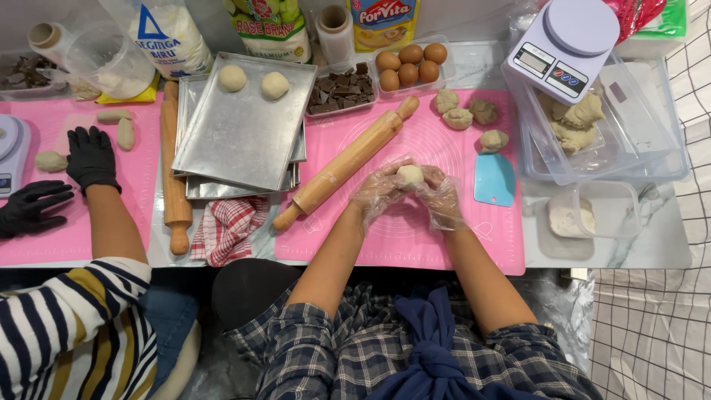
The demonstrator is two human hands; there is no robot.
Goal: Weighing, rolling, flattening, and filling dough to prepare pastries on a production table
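Okay: left hand (379, 191) and right hand (441, 198), both in clear plastic gloves, meet over the pink mat (444, 244). Fingers of both curl in around a small dough ball (409, 175), cupped between the fingertips just above the mat's middle. Rolling pin (345, 164) lies diagonally just left of the left hand. Blue scraper (494, 180) sits on the mat right of the right hand. Four rough dough lumps (458, 117) sit at the mat's far edge. Steel tray (244, 122) to the left carries two smooth balls (253, 80). Eggs (409, 64) and chocolate pieces (341, 90) in clear tubs beyond. White scale (563, 44) rests on a clear tub holding more dough. Checked cloth (226, 226) below the trays. Far left, a co-worker's black-gloved hands (67, 178) lie flat on another pink mat.
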